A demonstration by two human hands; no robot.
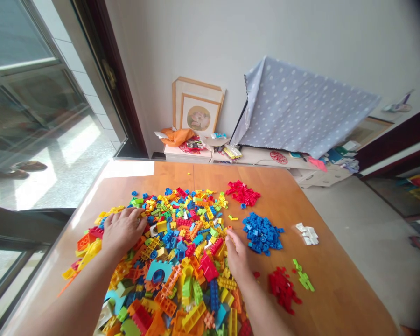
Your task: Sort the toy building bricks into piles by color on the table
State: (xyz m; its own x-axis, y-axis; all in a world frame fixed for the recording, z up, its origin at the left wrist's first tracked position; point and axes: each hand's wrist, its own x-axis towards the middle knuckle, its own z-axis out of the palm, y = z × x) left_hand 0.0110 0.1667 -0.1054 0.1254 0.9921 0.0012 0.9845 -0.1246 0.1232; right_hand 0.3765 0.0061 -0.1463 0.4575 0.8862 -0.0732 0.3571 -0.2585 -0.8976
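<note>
One table [276,186] is bearing heaped bricks [182,221]. Left hand [123,229] is lying loosely spread on them; right hand [238,255] is half curling, grip unclear.

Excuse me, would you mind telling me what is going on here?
A person's left hand lies over the left side of a mixed pile of toy bricks on a wooden table; the right hand is at the pile's right edge. Two red groups, a blue group, a white group and a green group lie to the right.

L grip [123,229] palm-dn, extd | R grip [237,255] fwd, prob. part-curled
</note>
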